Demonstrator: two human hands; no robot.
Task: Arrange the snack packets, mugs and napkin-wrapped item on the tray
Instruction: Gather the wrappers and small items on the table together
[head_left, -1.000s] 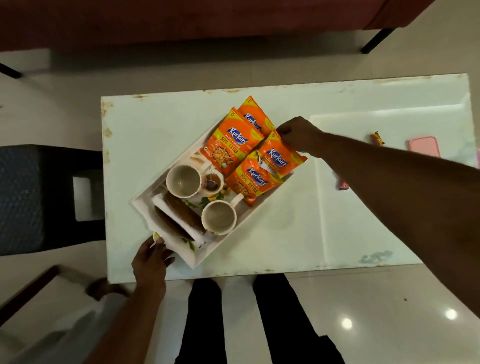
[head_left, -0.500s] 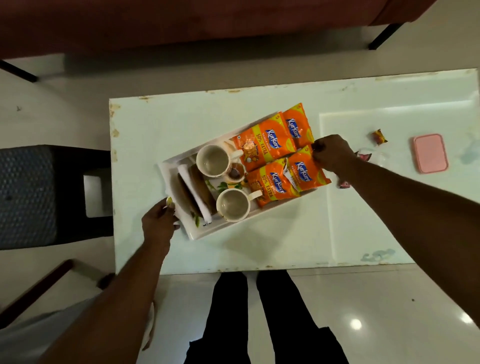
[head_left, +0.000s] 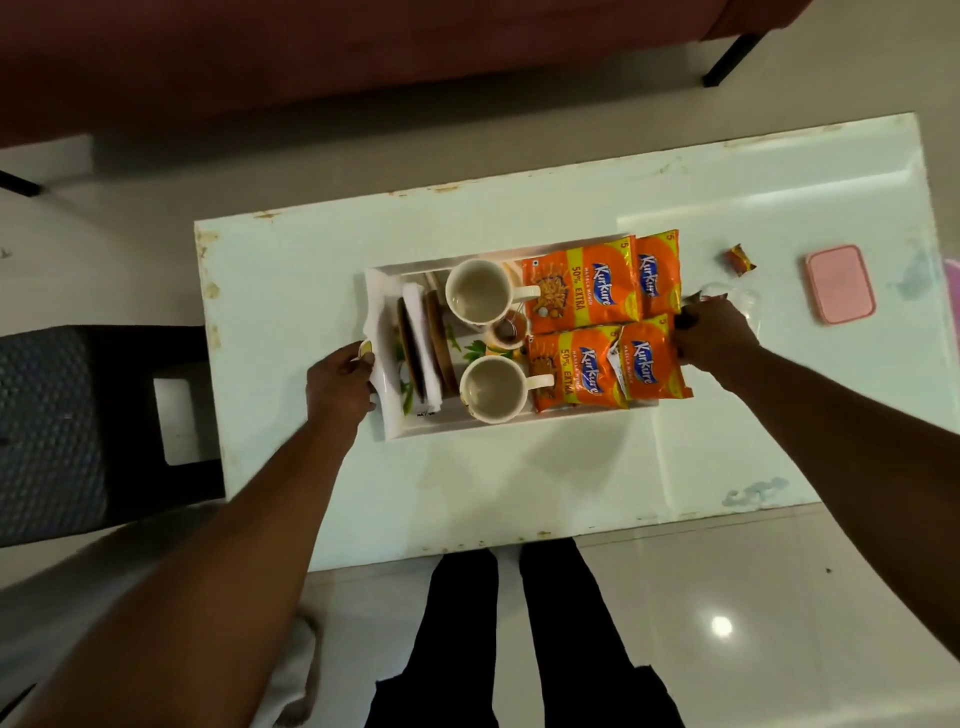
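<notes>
A white tray (head_left: 498, 426) lies square on the pale table (head_left: 291, 291). On its right half lie several orange snack packets (head_left: 582, 296), overlapping the tray's right end. Two cream mugs stand in the middle, one at the back (head_left: 480, 297), one at the front (head_left: 492, 389), with a small brown cup (head_left: 508, 333) between them. At the left end sits the napkin-wrapped item (head_left: 423, 340), white paper around brown pieces. My left hand (head_left: 337, 382) grips the tray's left rim. My right hand (head_left: 714, 338) holds the tray's right end, hidden under the packets.
On the table to the right lie a small sweet wrapper (head_left: 740, 259), a clear plastic wrapper (head_left: 727, 293) and a pink box (head_left: 840, 284). A dark chair (head_left: 78, 426) stands at the left. A red sofa (head_left: 363, 47) runs along the back. My legs are at the table's front edge.
Both hands have turned the tray clockwise from a diagonal to square with the table, and it now sits further right. The contents kept their places on it.
</notes>
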